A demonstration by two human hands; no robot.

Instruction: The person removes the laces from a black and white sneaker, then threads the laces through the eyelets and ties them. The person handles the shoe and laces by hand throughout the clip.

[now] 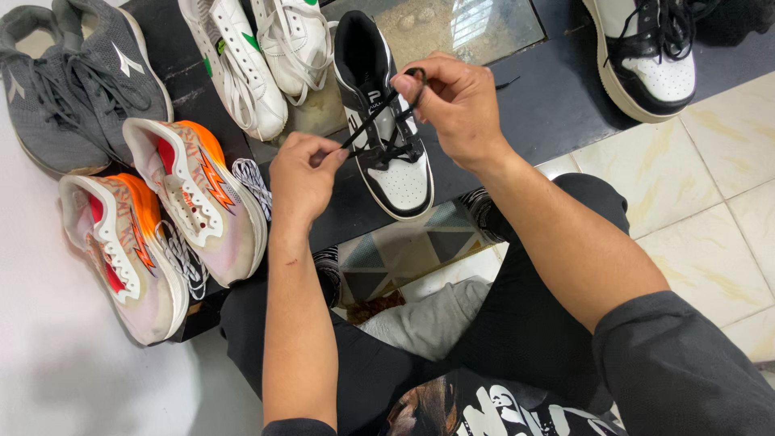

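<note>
Tight on the left, open to the right of the black-and-white sneaker (386, 129).
L side blocked: white sneakers w/ green trim (258, 56) just beside it up top, orange-and-white running shoes (161, 218) near its toe, grey trainers (73, 81) beyond. Taut black lace (379, 113) spans btwn left hand (303, 178) & right hand (456, 105), crossing above the tongue. R side: bare dark table top (541, 113) gives passage till the second black-and-white sneaker (646, 56), well apart.

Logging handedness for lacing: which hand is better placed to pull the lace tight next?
Probably right. The right hand pinches the black lace raised above the black-and-white shoe; the left hand grips the other end low beside it.
</note>
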